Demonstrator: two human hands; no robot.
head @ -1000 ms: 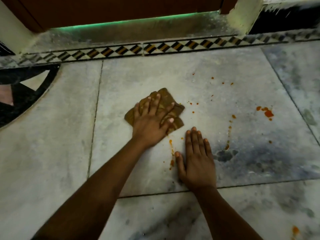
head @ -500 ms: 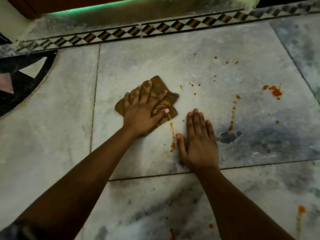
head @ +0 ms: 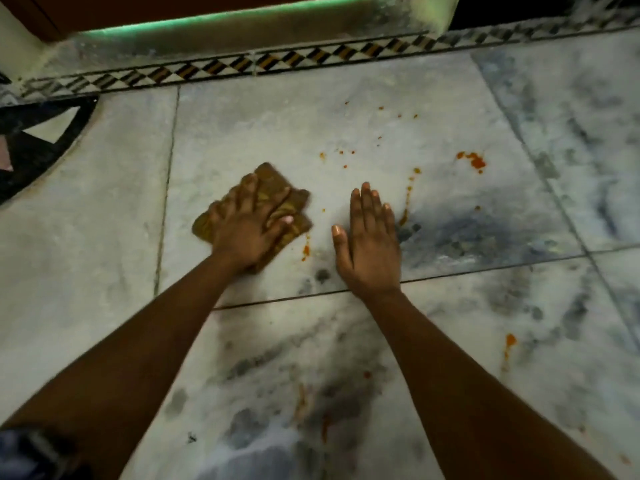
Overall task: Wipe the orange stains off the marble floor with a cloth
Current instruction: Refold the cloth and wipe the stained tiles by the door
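Observation:
A folded brown cloth [head: 277, 188] lies on the grey marble floor [head: 346, 81], and my left hand [head: 247, 225] presses flat on it with fingers spread. My right hand [head: 369, 240] rests palm down on the bare marble just right of the cloth, holding nothing. An orange smear [head: 306, 250] sits between the two hands. A trail of orange drips [head: 408, 197] runs beside my right fingertips. A bigger orange blotch [head: 476, 161] lies farther right, with small specks [head: 341, 152] beyond the cloth.
A black-and-orange diamond border strip [head: 277, 62] crosses the floor ahead, with a step lit green [head: 221, 19] behind it. A dark inlay [head: 38, 143] curves at the left. More orange marks [head: 509, 342] lie on the near tile at right.
My left hand has slid the cloth toward me and slightly left, over part of the drip line. The camera view shifted; the right hand stays planted.

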